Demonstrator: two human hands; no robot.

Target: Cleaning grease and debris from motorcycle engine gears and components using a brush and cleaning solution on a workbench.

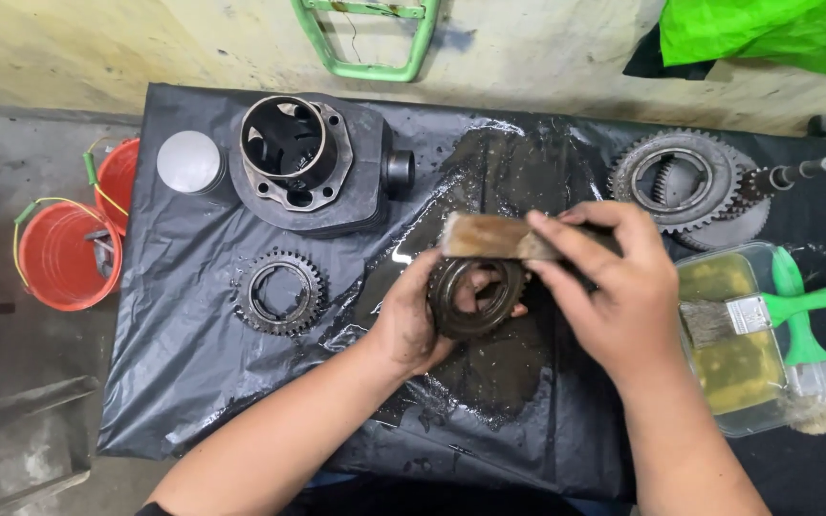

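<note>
- Around us on the black plastic sheet (203, 382): engine cylinder (313, 167) top left, loose gear (279, 291) below it, gear cluster w/ shaft (695, 182) top right. Nothing blocks the hands.
- Clear tray (752, 420) at right holds yellowish liquid; two green brushes (795, 306) lie across it. Red buckets (69, 253) stand on the floor at left.
- Our left hand (408, 320) grips a dirty gear (475, 296) at centre; right hand (614, 287) clasps a brush (480, 236), bristles just above the gear.

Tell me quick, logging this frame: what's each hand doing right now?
Left hand: closed around a dark ring gear.
Right hand: closed on a brush, held over the ring gear.
</note>
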